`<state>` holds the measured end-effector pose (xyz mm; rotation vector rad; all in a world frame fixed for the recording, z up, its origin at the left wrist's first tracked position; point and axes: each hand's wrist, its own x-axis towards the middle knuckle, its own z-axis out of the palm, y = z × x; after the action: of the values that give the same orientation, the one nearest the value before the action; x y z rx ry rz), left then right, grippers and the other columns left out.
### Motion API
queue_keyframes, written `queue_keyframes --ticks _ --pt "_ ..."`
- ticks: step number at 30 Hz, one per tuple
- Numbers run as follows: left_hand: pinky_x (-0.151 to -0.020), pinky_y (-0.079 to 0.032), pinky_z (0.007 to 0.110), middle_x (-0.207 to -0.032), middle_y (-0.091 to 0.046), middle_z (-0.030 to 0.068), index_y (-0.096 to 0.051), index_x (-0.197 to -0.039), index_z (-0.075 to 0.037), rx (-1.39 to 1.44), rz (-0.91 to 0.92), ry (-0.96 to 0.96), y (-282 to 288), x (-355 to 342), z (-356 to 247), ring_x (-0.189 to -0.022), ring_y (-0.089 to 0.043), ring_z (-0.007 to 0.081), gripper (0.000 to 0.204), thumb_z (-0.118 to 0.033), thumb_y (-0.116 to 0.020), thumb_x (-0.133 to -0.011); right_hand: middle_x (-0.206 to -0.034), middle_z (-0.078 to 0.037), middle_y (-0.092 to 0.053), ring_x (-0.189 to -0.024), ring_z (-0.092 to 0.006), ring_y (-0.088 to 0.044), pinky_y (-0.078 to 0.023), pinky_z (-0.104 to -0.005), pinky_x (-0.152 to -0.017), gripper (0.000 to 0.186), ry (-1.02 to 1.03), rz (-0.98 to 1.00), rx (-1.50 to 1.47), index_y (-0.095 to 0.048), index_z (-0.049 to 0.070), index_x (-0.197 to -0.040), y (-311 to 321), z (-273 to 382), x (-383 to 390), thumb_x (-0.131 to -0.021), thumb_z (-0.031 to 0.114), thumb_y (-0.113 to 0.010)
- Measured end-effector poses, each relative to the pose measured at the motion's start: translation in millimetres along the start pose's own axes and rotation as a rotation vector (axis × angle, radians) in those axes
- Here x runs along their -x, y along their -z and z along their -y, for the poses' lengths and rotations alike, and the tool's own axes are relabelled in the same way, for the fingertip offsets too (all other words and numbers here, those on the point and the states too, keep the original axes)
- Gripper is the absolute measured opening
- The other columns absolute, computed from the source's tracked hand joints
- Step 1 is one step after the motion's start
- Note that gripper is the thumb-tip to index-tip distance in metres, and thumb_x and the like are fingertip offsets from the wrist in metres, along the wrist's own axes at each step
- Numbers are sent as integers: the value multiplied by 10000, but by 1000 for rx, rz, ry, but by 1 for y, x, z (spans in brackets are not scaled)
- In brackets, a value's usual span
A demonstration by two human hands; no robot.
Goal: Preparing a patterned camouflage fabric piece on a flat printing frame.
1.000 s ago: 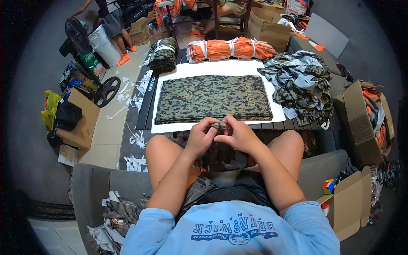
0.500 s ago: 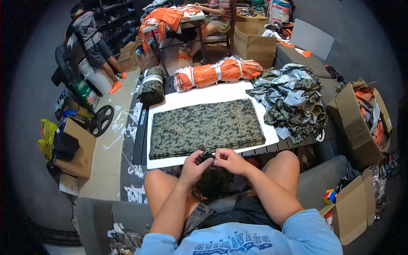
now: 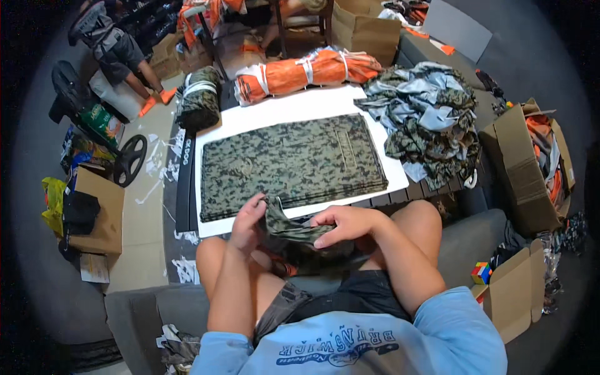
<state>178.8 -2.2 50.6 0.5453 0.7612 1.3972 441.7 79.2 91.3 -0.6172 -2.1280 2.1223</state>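
Observation:
A camouflage fabric piece is stretched between my two hands above my lap, its lower part hanging between my knees. My left hand pinches its left edge, thumb and fingers closed near the table's front edge. My right hand grips the other side, thumb on top of the cloth. Just beyond lies a flat, neat stack of camouflage fabric, with stitched outlines near its right end. The stack rests on a white board.
Behind the board lie an orange bundle tied with white strips and a rolled camouflage bundle. A loose camouflage heap is at right, beside an open cardboard box. A person bends at far left; another sits at the back.
My hands have moved apart, spreading the camouflage fabric they held close together. The view has tilted downward a little, and the person at far left bends lower.

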Motion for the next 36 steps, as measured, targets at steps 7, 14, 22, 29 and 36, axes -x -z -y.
queue_keyframes --ticks 7,14,22,29,36 --pt "-808 -492 231 -1038 -676 81 -565 -1229 -8 -44 319 13 23 -4 -8 -878 -630 138 298 -75 -615 -943 -772 23 -627 -658 -67 -473 -404 -205 -609 146 -82 86 -40 -645 20 -916 12 -15 4 -837 95 -741" --pt "-787 -497 233 -968 -696 66 -652 -1121 18 -629 287 270 -8 15 -43 -861 -628 128 309 -43 -743 -833 -799 28 -610 -672 -66 -475 -406 -206 -636 184 78 -244 15 -624 35 -946 7 -7 14 -828 86 -756" --pt "-632 -423 210 -782 -613 -21 -679 -952 -24 -803 435 549 -20 40 -24 -703 -495 52 140 -142 -722 -891 -888 8 -628 -805 -105 -528 -443 -240 -766 255 48 -199 196 -627 58 -1020 -17 -2 15 -803 41 -759" --pt "-574 -348 190 -725 -558 -55 -663 -868 -54 -1068 505 681 -52 57 -10 -650 -424 33 200 -238 -671 -945 -972 -17 -662 -872 -132 -558 -464 -275 -832 279 125 -209 278 -653 70 -1039 -34 -1 22 -785 64 -768" --pt "-545 -358 193 -754 -587 -41 -685 -920 -59 -1065 505 505 -45 102 -14 -625 -447 44 279 -335 -656 -949 -880 -20 -652 -736 -145 -537 -459 -316 -720 237 169 -278 440 -657 65 -996 -76 12 50 -796 140 -760"
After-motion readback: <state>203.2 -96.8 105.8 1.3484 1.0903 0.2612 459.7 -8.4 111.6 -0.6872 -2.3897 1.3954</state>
